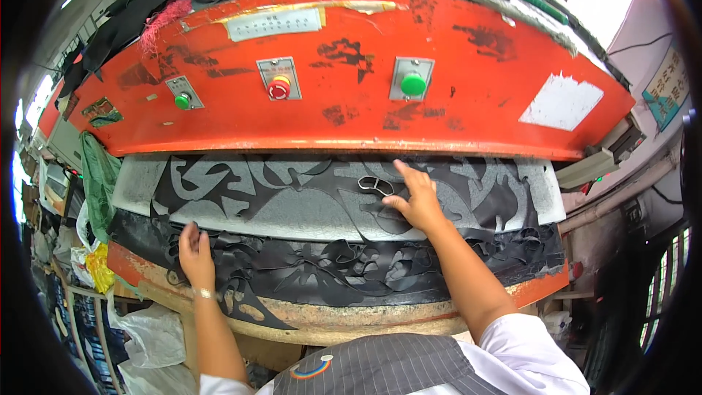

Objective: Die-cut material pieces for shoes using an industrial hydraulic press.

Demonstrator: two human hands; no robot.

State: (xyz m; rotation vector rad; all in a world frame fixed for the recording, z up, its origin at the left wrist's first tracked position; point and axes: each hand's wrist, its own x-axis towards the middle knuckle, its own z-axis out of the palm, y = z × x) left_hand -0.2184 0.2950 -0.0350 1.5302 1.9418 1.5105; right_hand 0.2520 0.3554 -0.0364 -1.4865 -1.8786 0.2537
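Metal die point(376, 186) on black sheet point(502, 203), plastic bags point(150, 336), contents unclear

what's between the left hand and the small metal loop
The head view shows black scraps near the left hand, then bare grey board toward the metal loop.

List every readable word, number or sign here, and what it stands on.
White label strip on the red machine: print too small to read.
Plate behind the red button: small print, too small to read.
Wall sign at right: large slanted characters, not copied here.
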